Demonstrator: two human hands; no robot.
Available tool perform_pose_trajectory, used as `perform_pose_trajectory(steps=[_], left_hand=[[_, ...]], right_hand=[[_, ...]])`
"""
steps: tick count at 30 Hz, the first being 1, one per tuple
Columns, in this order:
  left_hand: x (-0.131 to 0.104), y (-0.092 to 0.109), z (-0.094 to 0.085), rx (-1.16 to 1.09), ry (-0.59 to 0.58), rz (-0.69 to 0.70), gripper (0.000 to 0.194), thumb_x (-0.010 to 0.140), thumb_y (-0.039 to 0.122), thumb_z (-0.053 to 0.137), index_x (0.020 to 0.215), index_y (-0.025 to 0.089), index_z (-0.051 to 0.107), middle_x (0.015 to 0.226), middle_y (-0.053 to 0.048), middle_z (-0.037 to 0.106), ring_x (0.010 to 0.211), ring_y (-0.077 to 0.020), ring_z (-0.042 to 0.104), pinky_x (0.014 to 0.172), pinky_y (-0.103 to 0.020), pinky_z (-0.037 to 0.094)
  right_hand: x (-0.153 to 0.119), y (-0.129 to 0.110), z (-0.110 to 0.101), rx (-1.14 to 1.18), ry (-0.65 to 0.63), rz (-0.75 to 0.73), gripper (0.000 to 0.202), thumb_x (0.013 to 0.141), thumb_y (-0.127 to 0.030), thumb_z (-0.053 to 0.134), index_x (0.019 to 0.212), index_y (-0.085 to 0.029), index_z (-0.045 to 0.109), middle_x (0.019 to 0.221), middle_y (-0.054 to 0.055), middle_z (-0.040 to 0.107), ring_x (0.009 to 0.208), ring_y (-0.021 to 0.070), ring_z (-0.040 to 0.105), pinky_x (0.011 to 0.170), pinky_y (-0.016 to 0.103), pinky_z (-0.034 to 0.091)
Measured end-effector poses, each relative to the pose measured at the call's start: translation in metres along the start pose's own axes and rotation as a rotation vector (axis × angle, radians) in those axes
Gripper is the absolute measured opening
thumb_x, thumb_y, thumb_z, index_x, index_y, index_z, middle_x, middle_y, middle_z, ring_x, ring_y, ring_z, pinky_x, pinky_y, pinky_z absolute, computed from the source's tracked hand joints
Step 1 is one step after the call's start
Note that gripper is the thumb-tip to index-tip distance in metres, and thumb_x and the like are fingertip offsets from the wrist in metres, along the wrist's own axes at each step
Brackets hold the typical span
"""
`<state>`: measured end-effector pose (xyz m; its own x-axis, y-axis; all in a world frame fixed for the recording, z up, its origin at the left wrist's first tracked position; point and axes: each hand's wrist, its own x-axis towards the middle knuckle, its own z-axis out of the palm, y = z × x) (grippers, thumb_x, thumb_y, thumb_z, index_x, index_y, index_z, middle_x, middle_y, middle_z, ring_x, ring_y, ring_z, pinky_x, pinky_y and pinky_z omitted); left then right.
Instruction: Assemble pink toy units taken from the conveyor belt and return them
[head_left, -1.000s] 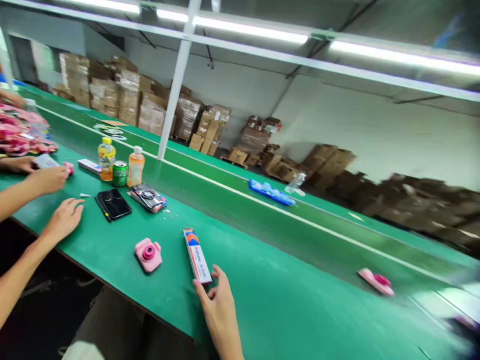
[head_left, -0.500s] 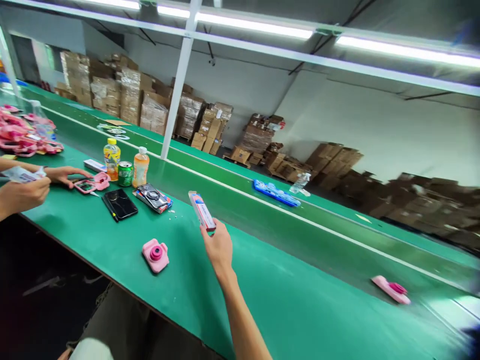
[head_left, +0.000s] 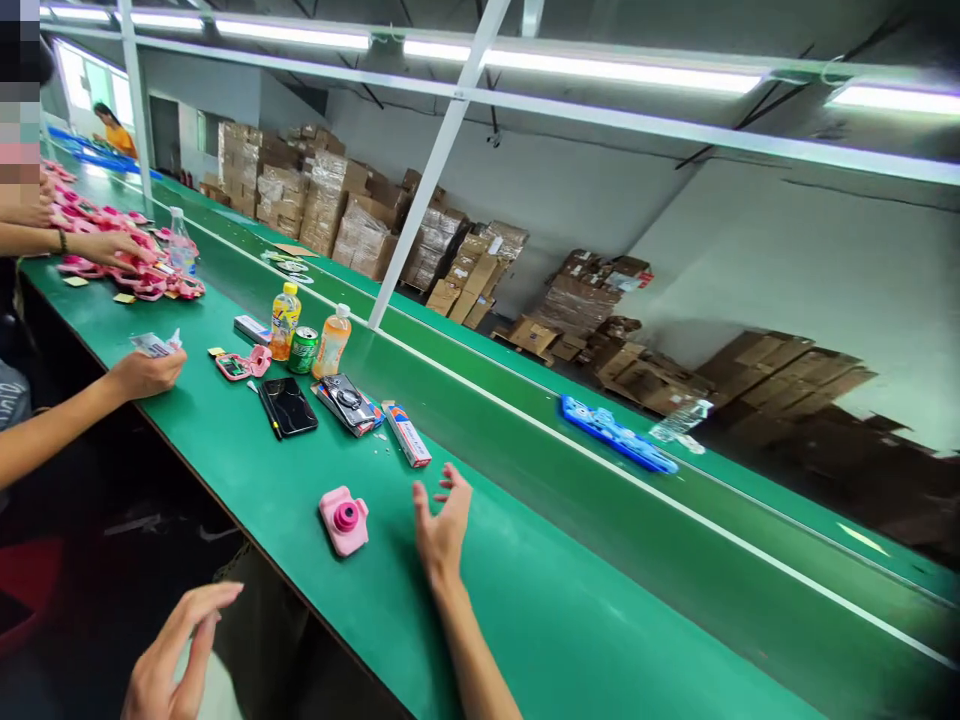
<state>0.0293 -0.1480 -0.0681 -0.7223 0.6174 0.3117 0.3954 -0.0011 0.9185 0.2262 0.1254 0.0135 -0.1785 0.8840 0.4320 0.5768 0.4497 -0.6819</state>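
My right hand [head_left: 442, 525] is over the green table with its fingers apart and nothing in it. Just beyond its fingertips lies a small white, red and blue box [head_left: 407, 435]. To its left a pink toy camera [head_left: 345, 520] rests lens up, touched by neither hand. My left hand [head_left: 176, 655] is low in the view, off the table's near edge, empty, with its fingers stretched out. Behind the camera lie a black phone [head_left: 289, 407] and a dark device with a ring [head_left: 349, 398] on top of another box.
Two drink bottles [head_left: 285, 320] [head_left: 332, 342] and a green can [head_left: 303, 350] stand behind the phone. An opened pink case [head_left: 244, 365] lies nearby. Another person's hand [head_left: 148, 372] holds a packet at left. Beyond, someone reaches into pink parts [head_left: 97, 225]. A blue tray [head_left: 619, 433] lies across the belt.
My right hand has let go of the small box, which now lies on the table. My left hand has come into view. The view has turned left; the neighbour's hand has left the opened pink case.
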Motion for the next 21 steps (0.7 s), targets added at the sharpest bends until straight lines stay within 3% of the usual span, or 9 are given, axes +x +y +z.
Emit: perform_pose_trajectory(steps=[1,3,5,8,12,16,19,21], left_hand=[[0.018,0.012,0.008,0.003,-0.032,0.016,0.027,0.088,0.049,0.050,0.104,0.053,0.072,0.105,0.007,0.076,0.101,-0.0284,0.073,0.091,-0.043,0.063],[0.059,0.035,0.030,0.068,-0.167,-0.012,0.035,0.094,0.050,0.045,0.113,0.039,0.071,0.116,0.000,0.073,0.114,-0.0285,0.068,0.104,-0.045,0.055],[0.097,0.054,0.054,0.190,-0.405,0.020,0.048,0.096,0.053,0.037,0.118,0.027,0.070,0.123,-0.009,0.070,0.120,-0.0318,0.064,0.108,-0.051,0.049],[0.127,0.067,0.084,0.220,-0.590,0.082,0.046,0.093,0.053,0.039,0.103,0.026,0.075,0.103,-0.007,0.072,0.102,-0.0287,0.070,0.099,-0.047,0.054],[0.117,0.063,0.100,0.193,-0.666,0.123,0.044,0.093,0.054,0.040,0.094,0.026,0.074,0.094,-0.005,0.071,0.094,-0.0242,0.071,0.091,-0.038,0.057],[0.088,0.052,0.109,0.196,-0.602,0.111,0.041,0.097,0.055,0.041,0.099,0.030,0.073,0.095,-0.003,0.072,0.092,-0.0230,0.072,0.085,-0.034,0.058],[0.066,0.049,0.116,0.223,-0.525,0.149,0.035,0.099,0.053,0.045,0.103,0.035,0.074,0.105,-0.001,0.075,0.097,-0.0244,0.073,0.089,-0.036,0.057],[0.053,0.049,0.119,0.245,-0.473,0.203,0.031,0.099,0.051,0.048,0.108,0.038,0.074,0.112,0.000,0.076,0.105,-0.0267,0.072,0.097,-0.039,0.056]], right_hand=[[-0.018,-0.009,0.005,0.016,-0.036,-0.053,0.076,0.089,-0.057,0.050,0.146,-0.007,0.039,0.137,0.022,0.052,0.114,0.0285,0.059,0.091,0.039,0.053],[-0.048,-0.026,0.018,0.047,-0.126,-0.144,0.078,0.081,-0.052,0.065,0.145,-0.013,0.045,0.130,0.015,0.061,0.108,0.0267,0.063,0.091,0.037,0.055],[-0.065,-0.037,0.031,0.030,-0.196,-0.197,0.079,0.073,-0.045,0.076,0.142,-0.016,0.050,0.122,0.013,0.066,0.105,0.0279,0.065,0.093,0.041,0.055],[-0.072,-0.042,0.040,-0.023,-0.237,-0.217,0.063,0.072,-0.032,0.077,0.130,-0.018,0.060,0.111,0.011,0.069,0.102,0.0287,0.064,0.093,0.045,0.055],[-0.083,-0.035,0.037,-0.066,-0.201,-0.199,0.069,0.068,-0.020,0.074,0.134,-0.014,0.058,0.109,0.012,0.069,0.100,0.0297,0.065,0.091,0.046,0.057],[-0.103,-0.015,0.028,-0.108,-0.233,-0.200,0.078,0.067,-0.021,0.076,0.141,-0.015,0.054,0.113,0.013,0.070,0.102,0.0325,0.066,0.093,0.049,0.058],[-0.090,0.025,-0.011,-0.006,-0.153,-0.161,0.061,0.075,-0.035,0.074,0.133,-0.019,0.061,0.108,0.011,0.072,0.097,0.0285,0.070,0.087,0.040,0.060],[-0.053,0.061,-0.054,0.008,-0.037,-0.055,0.051,0.079,-0.053,0.070,0.117,-0.018,0.068,0.099,0.012,0.074,0.089,0.0294,0.071,0.082,0.041,0.059]])
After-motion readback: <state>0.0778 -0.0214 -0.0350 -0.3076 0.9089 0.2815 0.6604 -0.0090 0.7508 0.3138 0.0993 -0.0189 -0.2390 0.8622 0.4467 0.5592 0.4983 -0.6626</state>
